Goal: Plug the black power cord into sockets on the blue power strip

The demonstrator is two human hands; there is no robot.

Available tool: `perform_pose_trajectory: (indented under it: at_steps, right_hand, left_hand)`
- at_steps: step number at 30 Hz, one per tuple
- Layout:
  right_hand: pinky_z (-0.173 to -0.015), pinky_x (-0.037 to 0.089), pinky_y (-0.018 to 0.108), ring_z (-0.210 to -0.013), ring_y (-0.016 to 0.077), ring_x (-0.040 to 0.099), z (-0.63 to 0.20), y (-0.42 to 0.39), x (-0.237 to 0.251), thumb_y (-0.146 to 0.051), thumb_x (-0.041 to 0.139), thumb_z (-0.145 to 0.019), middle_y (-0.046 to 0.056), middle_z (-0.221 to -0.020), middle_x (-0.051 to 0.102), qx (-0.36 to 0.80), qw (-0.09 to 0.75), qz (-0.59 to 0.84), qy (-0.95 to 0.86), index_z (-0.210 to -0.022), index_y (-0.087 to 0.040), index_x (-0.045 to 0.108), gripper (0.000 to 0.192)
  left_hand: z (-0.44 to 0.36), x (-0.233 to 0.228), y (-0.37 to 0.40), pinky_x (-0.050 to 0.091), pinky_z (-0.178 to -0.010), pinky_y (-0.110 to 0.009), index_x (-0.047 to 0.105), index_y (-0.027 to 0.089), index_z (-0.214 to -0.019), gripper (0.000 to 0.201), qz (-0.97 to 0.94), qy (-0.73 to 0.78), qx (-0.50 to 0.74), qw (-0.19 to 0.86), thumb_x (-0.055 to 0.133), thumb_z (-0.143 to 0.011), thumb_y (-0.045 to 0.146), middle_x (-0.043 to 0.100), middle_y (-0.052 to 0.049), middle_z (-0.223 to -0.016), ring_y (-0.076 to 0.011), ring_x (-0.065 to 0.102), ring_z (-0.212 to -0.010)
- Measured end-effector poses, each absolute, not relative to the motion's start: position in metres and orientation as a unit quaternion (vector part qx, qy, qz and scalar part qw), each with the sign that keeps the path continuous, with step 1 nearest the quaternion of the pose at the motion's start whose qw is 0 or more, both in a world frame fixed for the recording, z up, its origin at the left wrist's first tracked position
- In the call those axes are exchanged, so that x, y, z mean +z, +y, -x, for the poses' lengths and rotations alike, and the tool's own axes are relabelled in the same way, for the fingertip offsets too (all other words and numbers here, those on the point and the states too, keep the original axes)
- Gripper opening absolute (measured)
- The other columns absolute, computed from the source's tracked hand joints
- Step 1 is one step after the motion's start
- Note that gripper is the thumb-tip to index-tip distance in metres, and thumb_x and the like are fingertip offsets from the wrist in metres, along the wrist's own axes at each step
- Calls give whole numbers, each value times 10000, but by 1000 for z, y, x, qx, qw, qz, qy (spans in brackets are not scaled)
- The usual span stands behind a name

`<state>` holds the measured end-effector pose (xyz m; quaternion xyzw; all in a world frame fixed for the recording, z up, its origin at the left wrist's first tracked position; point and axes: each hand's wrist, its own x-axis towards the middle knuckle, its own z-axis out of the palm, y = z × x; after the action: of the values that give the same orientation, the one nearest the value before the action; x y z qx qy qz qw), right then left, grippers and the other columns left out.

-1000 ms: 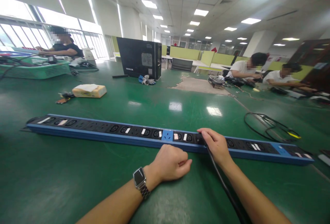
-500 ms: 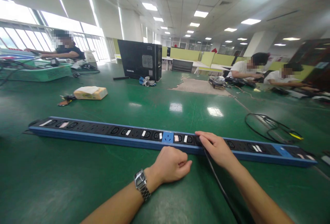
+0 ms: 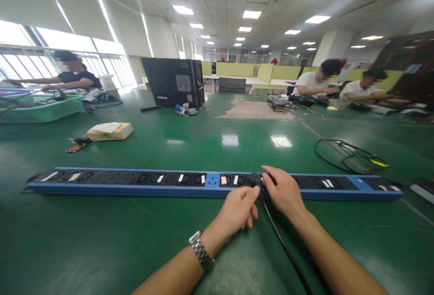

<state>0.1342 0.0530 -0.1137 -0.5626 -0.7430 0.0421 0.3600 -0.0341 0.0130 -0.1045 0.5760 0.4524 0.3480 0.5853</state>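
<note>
A long blue power strip [image 3: 135, 185] with many black sockets lies across the green table in front of me. A black plug [image 3: 255, 180] sits in a socket near the middle, and its black cable [image 3: 283, 247] runs back toward me. My right hand [image 3: 283, 191] rests on the strip with its fingers over the plug. My left hand [image 3: 237, 209] reaches up to the strip's front edge, thumb and fingers touching the plug from the left. A metal watch is on my left wrist.
A coiled black cable [image 3: 346, 154] lies at the right, a tissue box [image 3: 109, 131] at the left, a black computer tower [image 3: 174, 82] farther back. A green basket [image 3: 40, 109] stands far left. Other people sit at the table's left and right far ends.
My left hand moved from a loose fist on the table forward and right to the plug. The view shifted slightly, and my right hand stayed on the plug.
</note>
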Motion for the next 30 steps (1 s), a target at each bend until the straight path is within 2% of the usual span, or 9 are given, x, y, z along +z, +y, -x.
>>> perform_pose_trajectory:
  at_steps: [3,5,10,15,17,20,22,26,30]
  right_hand:
    - [-1021,389,431,-1099,230,598,-137,56,-117,-333,417,-910,99,-1147,685,-13,327,569,-755,-1119,-155,671,374]
    - [-997,398,425,-1090,232,603,-136,58,-118,-323,426,-907,91,-1136,691,-33,296,573,-764,-1102,-172,679,353]
    - [-928,422,369,-1009,220,628,-133,57,-117,-299,440,-900,61,-1068,716,-60,272,581,-764,-1039,-199,693,306]
    - [-892,423,358,-905,216,647,-133,51,-112,-259,416,-886,55,-912,734,-66,282,574,-766,-876,-227,697,283]
    - [-904,418,362,-922,216,647,-133,51,-113,-273,414,-894,53,-946,734,-67,285,575,-764,-913,-231,700,289]
    - [-948,405,377,-1001,219,634,-132,55,-117,-297,430,-903,50,-1064,718,-66,282,577,-763,-1026,-213,691,300]
    - [-954,406,390,-1005,220,632,-132,58,-119,-304,448,-899,47,-1076,715,-67,283,581,-760,-1038,-208,693,297]
    - [-945,418,412,-993,235,630,-131,59,-119,-325,473,-894,52,-1047,721,-49,315,588,-744,-1011,-202,701,284]
    - [-927,439,371,-996,204,615,-116,44,-110,-366,490,-902,61,-1030,709,28,411,522,-747,-1008,-195,682,279]
  left_hand:
    - [16,-103,19,267,-314,-176,565,140,-920,552,-468,442,361,675,458,-804,669,575,10,-556,-102,524,-362]
    - [9,-104,22,287,-320,-165,574,135,-891,567,-428,435,381,694,512,-758,683,585,3,-574,-94,534,-374]
    - [1,-98,20,283,-333,-153,550,146,-750,519,-398,425,446,679,550,-736,664,580,5,-541,-65,478,-367]
    - [-4,-57,11,331,-361,-168,553,152,-737,412,-485,292,474,674,553,-787,562,571,0,-531,-91,499,-413]
    - [4,-43,12,335,-372,-170,535,162,-721,384,-470,276,513,664,552,-799,538,532,23,-501,-81,464,-399]
    - [36,-39,21,290,-364,-157,471,188,-687,373,-381,316,591,637,549,-811,530,381,90,-404,-52,326,-340]
    - [66,-48,27,231,-342,-149,427,193,-631,408,-366,399,599,590,546,-816,538,334,97,-359,-45,267,-315]
    - [115,-73,32,182,-322,-157,425,186,-567,452,-392,543,505,545,553,-796,554,353,73,-333,-49,277,-293]
    - [126,-85,30,188,-317,-171,460,176,-540,504,-420,597,429,532,520,-772,620,407,47,-363,-67,339,-293]
